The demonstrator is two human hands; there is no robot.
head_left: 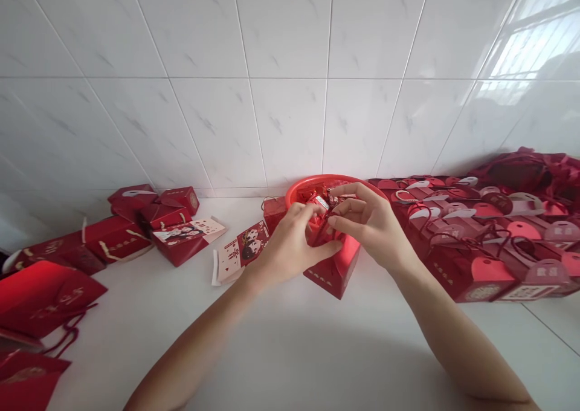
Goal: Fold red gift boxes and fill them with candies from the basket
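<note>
Up went the tiled wall [285, 115], running out of frame, and below it spread the white surface [267, 350], its near edge cut off. Over on the right, rows of red boxes [484, 278] crowded together, a dark red bundle [530, 175] behind them. On the left, more boxes [118, 236], the nearest sliced by the frame! And in the middle, the red basket [294, 188], half hidden by the hands; right in front of it, a red gift box [328, 278] stood beneath both hands, its top mostly covered. The left hand [294, 242] curled at its upper side, thumb reaching across; the right hand [369, 223] bent thumb and fingertips together there, though what either gripped could not be told. Just between them, a small shiny wrapped piece [321, 202], partly masked!
</note>
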